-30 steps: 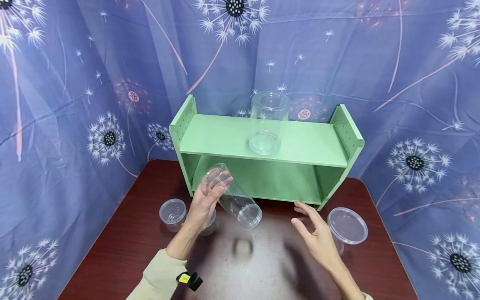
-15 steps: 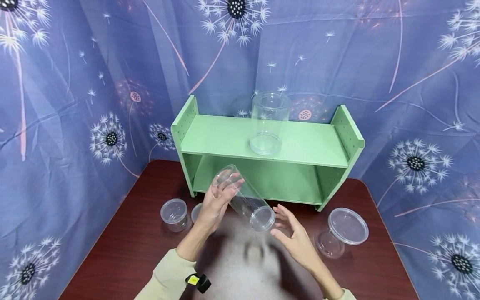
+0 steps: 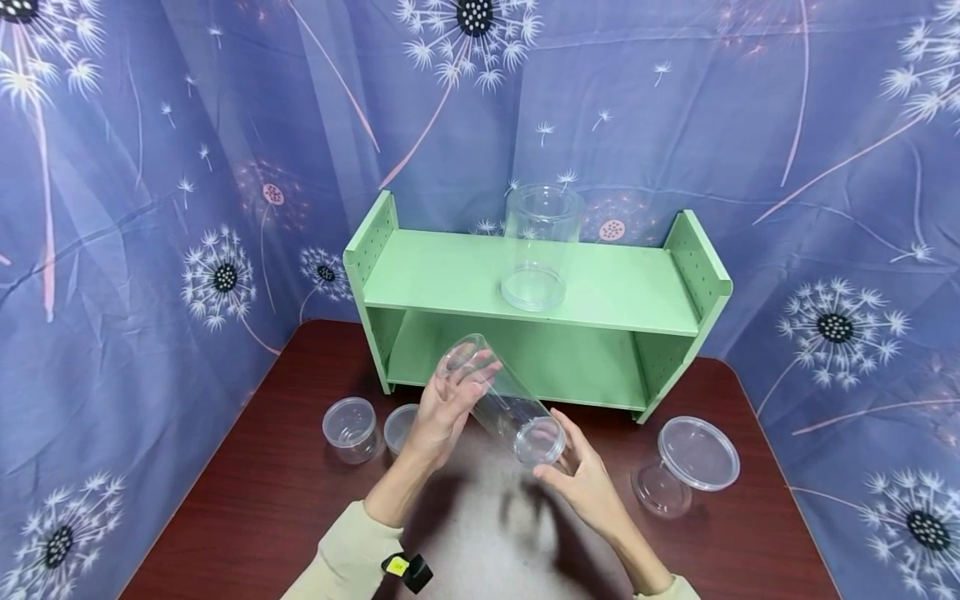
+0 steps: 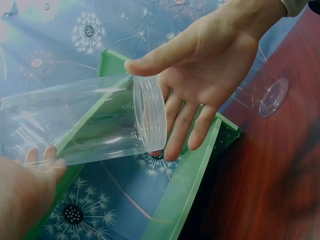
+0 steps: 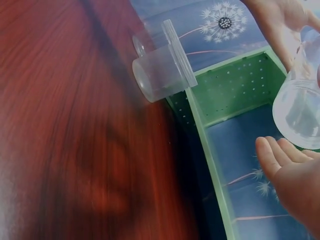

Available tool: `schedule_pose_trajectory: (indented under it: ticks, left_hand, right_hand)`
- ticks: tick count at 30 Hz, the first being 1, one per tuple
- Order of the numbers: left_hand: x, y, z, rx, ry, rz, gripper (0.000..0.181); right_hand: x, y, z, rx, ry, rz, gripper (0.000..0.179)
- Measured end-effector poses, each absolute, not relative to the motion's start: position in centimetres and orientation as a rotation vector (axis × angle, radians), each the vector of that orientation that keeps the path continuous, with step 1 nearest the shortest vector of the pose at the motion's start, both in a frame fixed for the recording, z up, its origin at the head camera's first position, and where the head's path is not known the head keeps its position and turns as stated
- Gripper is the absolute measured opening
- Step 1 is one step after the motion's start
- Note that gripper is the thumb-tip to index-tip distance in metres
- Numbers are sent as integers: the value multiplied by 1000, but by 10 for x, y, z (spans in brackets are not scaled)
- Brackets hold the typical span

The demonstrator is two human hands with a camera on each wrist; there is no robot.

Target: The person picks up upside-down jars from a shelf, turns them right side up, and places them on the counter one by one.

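Note:
A tall clear plastic cylinder jar (image 3: 506, 408) is held tilted above the table, in front of the shelf. My left hand (image 3: 450, 408) grips its upper end, fingers wrapped behind the wall and thumb in front. The jar's lower, ridged end (image 4: 150, 115) points to the right, toward my right hand (image 3: 588, 483). In the left wrist view the right thumb lies at the top of this ridged rim, and the other fingers extend past its far side. The right wrist view shows the right fingers (image 5: 280, 155) nearly straight, just below the round end.
A green two-tier shelf (image 3: 442, 267) stands at the back, with a wide clear jar (image 3: 542, 242) on its upper board. Two clear cups, one (image 3: 351, 429) left of the other (image 3: 400, 427), stand at left. A clear container with a wide lid (image 3: 699, 452) stands at right on the table (image 3: 247, 492).
My left hand has carried the tilted jar to the right. My right hand has moved left, up to the jar's lower end.

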State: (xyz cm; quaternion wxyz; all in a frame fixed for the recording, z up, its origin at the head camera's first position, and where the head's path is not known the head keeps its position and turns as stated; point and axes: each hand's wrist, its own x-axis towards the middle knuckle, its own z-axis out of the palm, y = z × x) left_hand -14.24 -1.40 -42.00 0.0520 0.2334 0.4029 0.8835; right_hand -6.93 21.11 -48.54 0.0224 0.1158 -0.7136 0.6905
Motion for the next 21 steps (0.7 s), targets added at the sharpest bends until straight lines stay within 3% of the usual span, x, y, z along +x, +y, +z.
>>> schedule_pose_trajectory:
  ticks: [14,21]
  left_hand:
    - [-142,-12,-418,680,1254,2652,67]
    - [-143,-14,-416,630,1392,2587,75]
  right_hand:
    - [-74,207,-488,501,-2065,2222,62]
    - [-73,207,-488,498,-2036,2242,60]
